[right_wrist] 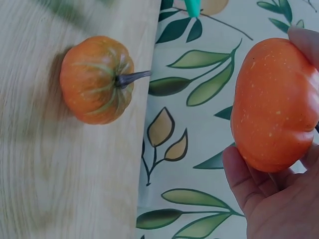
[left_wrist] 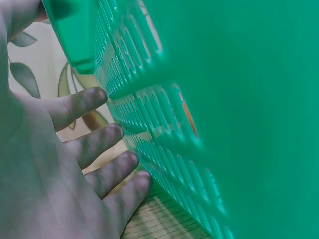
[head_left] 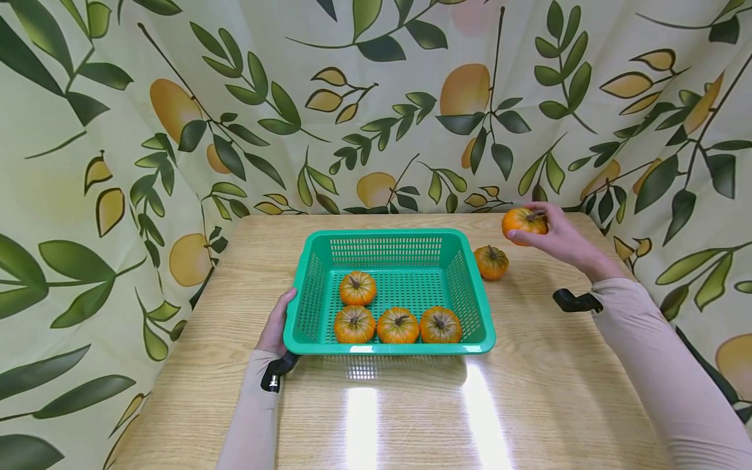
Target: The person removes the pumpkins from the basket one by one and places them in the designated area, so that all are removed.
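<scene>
My right hand (head_left: pixel 558 232) grips a small orange pumpkin (head_left: pixel 525 222) between thumb and fingers, raised above the table's back right; its smooth orange side shows in the right wrist view. Below it, a second pumpkin (right_wrist: pixel 97 79) with a dark stem sits on the table, just right of the green plastic basket (head_left: pixel 388 348). Several pumpkins lie inside the basket: three along its front wall and another pumpkin (head_left: pixel 358 288) behind the leftmost. My left hand (head_left: pixel 275 326) rests against the basket's left side. In the left wrist view its fairly straight fingers (left_wrist: pixel 112 172) touch the slotted outer wall, with the thumb by the rim.
The wooden table (head_left: pixel 223 365) carries the basket near its back edge. A leaf-and-fruit patterned curtain (head_left: pixel 399 85) surrounds the table at the back and sides. Bright light reflections lie on the tabletop in front of the basket.
</scene>
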The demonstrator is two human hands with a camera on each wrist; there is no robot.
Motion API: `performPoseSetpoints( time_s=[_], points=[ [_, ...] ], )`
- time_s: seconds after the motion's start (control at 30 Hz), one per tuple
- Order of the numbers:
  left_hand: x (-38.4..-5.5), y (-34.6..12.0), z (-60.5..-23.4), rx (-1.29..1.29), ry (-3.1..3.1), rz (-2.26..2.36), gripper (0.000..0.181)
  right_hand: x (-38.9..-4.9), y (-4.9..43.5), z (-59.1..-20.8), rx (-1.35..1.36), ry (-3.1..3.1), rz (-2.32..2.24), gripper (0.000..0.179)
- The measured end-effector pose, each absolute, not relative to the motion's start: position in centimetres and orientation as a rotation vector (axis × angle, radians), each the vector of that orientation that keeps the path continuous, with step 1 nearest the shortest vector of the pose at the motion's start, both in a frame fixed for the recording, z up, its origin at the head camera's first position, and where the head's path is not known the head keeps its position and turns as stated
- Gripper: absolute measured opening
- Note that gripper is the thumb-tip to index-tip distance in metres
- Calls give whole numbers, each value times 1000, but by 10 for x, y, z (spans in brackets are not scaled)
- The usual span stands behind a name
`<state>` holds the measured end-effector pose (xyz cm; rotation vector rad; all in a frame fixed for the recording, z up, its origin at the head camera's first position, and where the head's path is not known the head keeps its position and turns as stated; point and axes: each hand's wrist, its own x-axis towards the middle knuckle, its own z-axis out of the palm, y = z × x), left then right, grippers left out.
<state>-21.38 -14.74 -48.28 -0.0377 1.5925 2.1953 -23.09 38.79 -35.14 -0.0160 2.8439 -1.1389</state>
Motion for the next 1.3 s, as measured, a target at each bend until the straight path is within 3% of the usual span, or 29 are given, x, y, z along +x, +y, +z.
performPoseSetpoints(
  time_s=[0.63, 1.3],
  points=[
    [-214, -147, -482, -50, 1618, 2188, 67, -232, 404, -366, 76, 2845, -1099, 95],
    [-214, -147, -483, -25, 1656, 2186, 65, -235, 422, -394, 93, 2891, -1184, 88]
  ],
)
